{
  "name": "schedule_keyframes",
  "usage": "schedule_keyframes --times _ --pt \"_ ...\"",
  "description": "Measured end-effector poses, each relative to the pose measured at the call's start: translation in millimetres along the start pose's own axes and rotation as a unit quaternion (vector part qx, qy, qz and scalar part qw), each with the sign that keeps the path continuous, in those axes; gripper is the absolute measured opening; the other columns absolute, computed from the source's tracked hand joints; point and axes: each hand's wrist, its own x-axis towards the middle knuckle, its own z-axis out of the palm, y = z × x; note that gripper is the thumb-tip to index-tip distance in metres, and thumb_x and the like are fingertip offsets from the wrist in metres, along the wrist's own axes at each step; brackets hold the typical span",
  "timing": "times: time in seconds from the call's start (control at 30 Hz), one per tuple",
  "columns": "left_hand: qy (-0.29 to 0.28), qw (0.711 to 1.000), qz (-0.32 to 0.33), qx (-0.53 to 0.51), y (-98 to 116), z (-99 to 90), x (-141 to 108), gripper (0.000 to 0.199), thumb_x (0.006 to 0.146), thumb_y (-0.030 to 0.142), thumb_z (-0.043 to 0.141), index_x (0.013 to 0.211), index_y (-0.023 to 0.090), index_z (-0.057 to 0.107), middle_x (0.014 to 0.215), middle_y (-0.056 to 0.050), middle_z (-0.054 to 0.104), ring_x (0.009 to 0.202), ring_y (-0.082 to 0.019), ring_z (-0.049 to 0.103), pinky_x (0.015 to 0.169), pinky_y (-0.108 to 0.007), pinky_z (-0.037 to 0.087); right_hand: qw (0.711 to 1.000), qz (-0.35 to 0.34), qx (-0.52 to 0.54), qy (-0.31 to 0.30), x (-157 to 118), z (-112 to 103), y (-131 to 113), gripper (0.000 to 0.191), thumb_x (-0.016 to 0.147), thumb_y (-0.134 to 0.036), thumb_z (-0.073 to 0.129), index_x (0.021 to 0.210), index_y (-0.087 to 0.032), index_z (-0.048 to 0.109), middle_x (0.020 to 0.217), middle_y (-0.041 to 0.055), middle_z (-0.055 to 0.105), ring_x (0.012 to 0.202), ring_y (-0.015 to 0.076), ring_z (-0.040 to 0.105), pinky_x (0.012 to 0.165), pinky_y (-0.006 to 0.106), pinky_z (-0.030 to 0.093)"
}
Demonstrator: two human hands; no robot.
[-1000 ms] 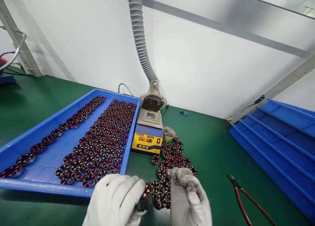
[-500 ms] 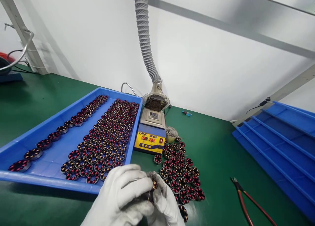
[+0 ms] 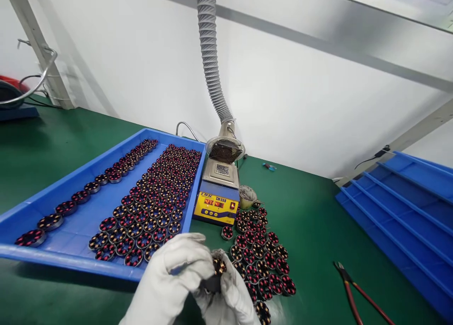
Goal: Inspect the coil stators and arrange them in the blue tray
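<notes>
Close in front of me, between both gloved hands, is a small ring-shaped motor stator (image 3: 220,265) with copper windings. My right hand (image 3: 235,289), in a white glove with dark-stained fingertips, grips it from the right. From the left, my left hand (image 3: 173,270) has its fingers curled, with the fingertips against the stator's near side. The fingers partly cover the stator, and a dark part shows beneath it. Just beyond the hands, several loose stators (image 3: 264,254) with red or copper windings lie grouped on the green bench.
A blue tray (image 3: 76,268) of stators stands left. Behind the hands is a yellow-fronted solder pot (image 3: 216,207) under a ducted hood (image 3: 225,148), with a small cup (image 3: 247,196) beside it. Red-handled cutters (image 3: 348,287) and stacked blue trays (image 3: 399,221) are right.
The left fingers have shifted slightly left and more of the stator's copper windings shows. A thin wire visible below it before is no longer seen. The view has tilted a little.
</notes>
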Motion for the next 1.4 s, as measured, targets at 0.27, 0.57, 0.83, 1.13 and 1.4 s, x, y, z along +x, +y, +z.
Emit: schedule_keyframes --times 0.27,0.57,0.83,1.13,1.4 --pt "0.016 0.998 -0.054 -0.013 -1 -3.8 1 0.02 0.068 0.03 0.071 0.088 0.03 0.073 0.096 -0.003 0.073 0.09 -0.024 0.068 0.079 -0.031 0.056 0.999 -0.016 0.009 0.027 1 -3 3 0.036 0.056 -0.034 0.083 0.085 -0.025 0.064 0.085 0.0032 0.068 0.079 0.0207 0.066 0.074 0.04 0.054" --pt "0.068 0.996 -0.037 -0.05 4 -2.2 10 0.016 0.071 0.023 0.058 0.06 0.023 0.07 0.066 -0.002 0.072 0.075 -0.024 0.07 0.074 -0.033 0.059 1.0 0.01 -0.018 -0.007 -4 -8 4 0.038 0.064 -0.043 0.076 0.097 -0.028 0.064 0.088 0.0041 0.07 0.077 0.0206 0.067 0.067 0.038 0.055" --pt "-0.07 0.989 0.073 0.11 0 -11.4 -8 0.053 0.07 0.027 0.073 0.12 0.03 0.054 0.121 -0.005 0.062 0.109 -0.021 0.059 0.093 -0.029 0.049 0.996 -0.027 -0.083 -0.003 -5 -20 5 0.03 0.072 -0.046 0.066 0.096 -0.027 0.067 0.093 0.0038 0.071 0.089 0.0245 0.066 0.073 0.04 0.055" --pt "-0.078 0.973 0.175 0.132 2 -7.0 1 0.04 0.073 0.036 0.072 0.109 0.027 0.056 0.109 -0.004 0.069 0.104 -0.015 0.062 0.095 -0.024 0.047 0.996 -0.029 -0.08 0.022 -5 -27 5 0.018 0.067 -0.039 0.074 0.082 -0.031 0.07 0.095 0.0004 0.072 0.104 0.0257 0.06 0.091 0.044 0.048" --pt "-0.08 0.985 0.143 0.05 5 -10.1 4 0.024 0.082 0.041 0.059 0.1 0.027 0.066 0.102 -0.005 0.072 0.095 -0.019 0.066 0.086 -0.027 0.053 0.998 0.006 -0.064 -0.008 -10 -16 5 0.032 0.088 -0.036 0.053 0.113 -0.017 0.055 0.114 0.0077 0.059 0.097 0.0201 0.06 0.082 0.041 0.05"
